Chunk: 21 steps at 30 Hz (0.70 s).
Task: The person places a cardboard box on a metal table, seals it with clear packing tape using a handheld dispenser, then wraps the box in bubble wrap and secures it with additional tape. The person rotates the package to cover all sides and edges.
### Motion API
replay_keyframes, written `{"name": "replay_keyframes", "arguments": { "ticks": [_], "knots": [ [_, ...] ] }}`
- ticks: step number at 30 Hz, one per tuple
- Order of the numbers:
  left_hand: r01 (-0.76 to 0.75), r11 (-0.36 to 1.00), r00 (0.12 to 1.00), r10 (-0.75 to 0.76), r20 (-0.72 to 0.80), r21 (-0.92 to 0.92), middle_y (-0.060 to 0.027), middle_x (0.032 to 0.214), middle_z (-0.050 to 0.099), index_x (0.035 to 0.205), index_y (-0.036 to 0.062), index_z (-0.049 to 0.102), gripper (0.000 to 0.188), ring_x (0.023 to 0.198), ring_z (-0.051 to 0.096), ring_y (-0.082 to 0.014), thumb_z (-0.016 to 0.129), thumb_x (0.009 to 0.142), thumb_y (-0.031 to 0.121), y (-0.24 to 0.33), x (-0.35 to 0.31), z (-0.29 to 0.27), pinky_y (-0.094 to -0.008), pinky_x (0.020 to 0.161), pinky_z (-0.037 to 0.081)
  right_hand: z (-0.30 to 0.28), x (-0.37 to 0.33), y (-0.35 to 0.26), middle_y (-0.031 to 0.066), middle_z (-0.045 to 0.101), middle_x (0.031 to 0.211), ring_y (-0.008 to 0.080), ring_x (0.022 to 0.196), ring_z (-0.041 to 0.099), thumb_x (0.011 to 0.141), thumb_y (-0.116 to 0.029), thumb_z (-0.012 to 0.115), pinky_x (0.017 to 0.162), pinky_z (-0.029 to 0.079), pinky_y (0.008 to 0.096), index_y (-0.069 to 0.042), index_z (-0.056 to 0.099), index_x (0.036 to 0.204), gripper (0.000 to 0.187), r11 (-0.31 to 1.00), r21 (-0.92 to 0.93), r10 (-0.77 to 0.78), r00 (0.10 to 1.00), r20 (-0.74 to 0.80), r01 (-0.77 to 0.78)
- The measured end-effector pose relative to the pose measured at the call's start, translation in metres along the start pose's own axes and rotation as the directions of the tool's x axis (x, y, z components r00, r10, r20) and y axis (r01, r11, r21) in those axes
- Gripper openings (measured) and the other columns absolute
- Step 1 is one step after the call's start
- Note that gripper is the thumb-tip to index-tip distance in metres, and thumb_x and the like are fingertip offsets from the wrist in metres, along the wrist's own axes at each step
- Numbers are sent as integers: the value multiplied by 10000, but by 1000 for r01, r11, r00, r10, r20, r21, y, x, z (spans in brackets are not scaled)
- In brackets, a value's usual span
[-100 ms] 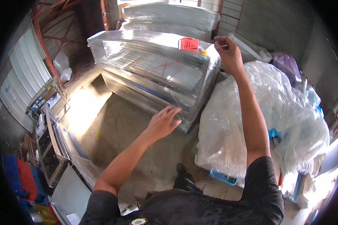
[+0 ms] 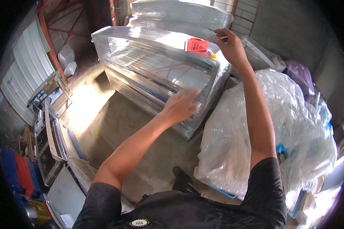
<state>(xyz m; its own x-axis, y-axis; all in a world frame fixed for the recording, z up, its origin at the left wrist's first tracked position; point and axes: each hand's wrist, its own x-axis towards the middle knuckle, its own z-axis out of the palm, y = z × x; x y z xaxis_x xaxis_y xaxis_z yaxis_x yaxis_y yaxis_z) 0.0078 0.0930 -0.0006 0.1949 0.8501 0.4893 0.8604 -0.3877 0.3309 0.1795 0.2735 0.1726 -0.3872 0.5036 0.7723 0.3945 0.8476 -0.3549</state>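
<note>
A large glass-sided cabinet wrapped in clear stretch film (image 2: 141,36) stands in front of me. My left hand (image 2: 181,105) is over its near glass side, fingers stretched out and thumb apart, though the fingertips are smeared by motion. Whether it touches the film I cannot tell. Beyond the cabinet's right end, my right hand (image 2: 231,47) is raised with curled fingers; what they pinch, if anything, is too small to make out. A red card (image 2: 197,45) lies on the film-covered top, with a small orange-yellow thing (image 2: 213,56) beside it.
To my right bulges a big heap of clear plastic film (image 2: 233,137), with a purple bag (image 2: 300,74) behind it. Another wrapped piece (image 2: 179,13) stands at the back. At left are leaning panels (image 2: 70,139), a metal stand (image 2: 53,89) and blue and red crates (image 2: 23,173).
My left hand has moved up and to the right, across the cabinet's wrapped side. My right hand has shifted slightly upward. The view has tilted a little.
</note>
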Motion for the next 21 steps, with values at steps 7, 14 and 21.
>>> {"name": "replay_keyframes", "arguments": {
  "ticks": [7, 14, 21],
  "knots": [
    [77, 982, 983, -47, -177, 170, -284, 1452, 531, 1509, 126, 454, 551, 1353, 520, -473, 535, 1045, 412, -52, 263, 88, -551, 1080, 473, 105, 133, 167, 212, 696, 1276, 397, 1183, 664, 875, -247, 753, 1010, 522, 458, -91, 666, 1333, 492, 974, -155, -112, 943, 313, 167],
    [303, 919, 891, -181, -416, 251, -215, 1184, 600, 1300, 105, 578, 409, 1070, 645, -372, 568, 973, 351, -96, 322, 145, -529, 848, 518, 182, 191, 298, 233, 603, 1429, 334, 1336, 578, 920, -273, 754, 1112, 456, 432, 21, 559, 1427, 618, 953, -13, -179, 597, 782, 302],
    [160, 911, 914, 9, -406, 380, -162, 892, 652, 1111, 68, 637, 331, 862, 683, -312, 605, 912, 330, -92, 235, 126, -510, 686, 516, 249, 213, 375, 207, 639, 1314, 311, 1130, 650, 773, -23, 738, 935, 543, 417, -5, 462, 1498, 776, 949, 202, -295, 455, 840, 241]
  ]
}}
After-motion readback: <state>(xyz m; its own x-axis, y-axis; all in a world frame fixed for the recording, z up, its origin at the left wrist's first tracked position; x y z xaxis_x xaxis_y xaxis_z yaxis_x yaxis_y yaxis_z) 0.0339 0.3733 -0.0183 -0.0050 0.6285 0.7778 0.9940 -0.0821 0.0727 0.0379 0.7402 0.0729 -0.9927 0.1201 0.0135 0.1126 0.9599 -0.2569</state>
